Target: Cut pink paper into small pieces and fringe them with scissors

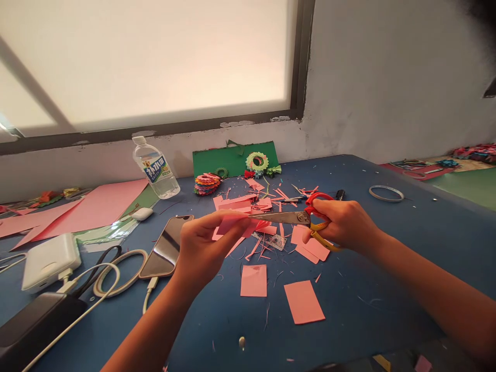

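Note:
Between the fingers and thumb of my left hand (207, 243) is a piece of pink paper (229, 223), held above the table. My right hand (344, 223) grips scissors (287, 217) with red and yellow handles, fingers through the loops. Their blades point left and meet the paper's right edge close to my left fingertips; how far apart the blades are I cannot tell. Below lie a pink paper square (253, 280) and a pink rectangle (304, 302). More pink pieces (313, 248) and thin offcuts lie scattered under and behind the scissors.
A water bottle (157, 170), a phone (167, 247), a white power bank (50, 261) and cables stand or lie at left, near large pink sheets (96, 209). Folded-paper rings (257, 161) rest before a green card (209, 163) at the wall. A tape ring (386, 194) lies right.

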The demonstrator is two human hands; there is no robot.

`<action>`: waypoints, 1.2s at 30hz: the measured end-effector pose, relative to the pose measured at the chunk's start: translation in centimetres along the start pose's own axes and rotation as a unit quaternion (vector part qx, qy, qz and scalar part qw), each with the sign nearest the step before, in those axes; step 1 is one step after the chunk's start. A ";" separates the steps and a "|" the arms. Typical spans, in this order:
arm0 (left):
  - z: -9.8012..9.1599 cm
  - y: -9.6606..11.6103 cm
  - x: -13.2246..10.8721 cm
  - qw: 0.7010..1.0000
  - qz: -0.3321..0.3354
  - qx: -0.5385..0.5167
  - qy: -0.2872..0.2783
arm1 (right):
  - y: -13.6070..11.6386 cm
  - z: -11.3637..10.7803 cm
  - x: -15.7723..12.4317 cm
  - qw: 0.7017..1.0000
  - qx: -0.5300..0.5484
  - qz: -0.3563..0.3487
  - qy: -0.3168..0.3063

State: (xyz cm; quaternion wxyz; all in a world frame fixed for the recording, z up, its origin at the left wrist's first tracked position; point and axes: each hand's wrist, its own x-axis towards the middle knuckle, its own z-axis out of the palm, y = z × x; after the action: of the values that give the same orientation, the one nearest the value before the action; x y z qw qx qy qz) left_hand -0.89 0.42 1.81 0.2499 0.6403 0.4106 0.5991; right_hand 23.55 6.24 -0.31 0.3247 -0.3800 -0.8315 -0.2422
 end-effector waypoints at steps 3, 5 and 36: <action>-0.1 -0.3 -0.1 0.999 0.014 0.027 -0.016 | -0.1 -0.1 0.0 1.000 0.005 -0.002 -0.007; -0.1 -0.4 -0.1 0.999 0.022 0.037 -0.019 | -0.2 -0.2 0.0 1.000 0.006 -0.001 -0.011; 0.0 -0.3 0.1 0.998 0.023 0.050 -0.013 | -0.4 -0.3 0.0 0.997 0.042 0.030 -0.063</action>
State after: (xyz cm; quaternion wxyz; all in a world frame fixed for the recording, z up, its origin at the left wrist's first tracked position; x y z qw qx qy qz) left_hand -0.99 0.61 1.65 0.2090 0.6689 0.4218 0.5753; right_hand 23.36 5.78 -0.14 0.2945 -0.4054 -0.8479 -0.1733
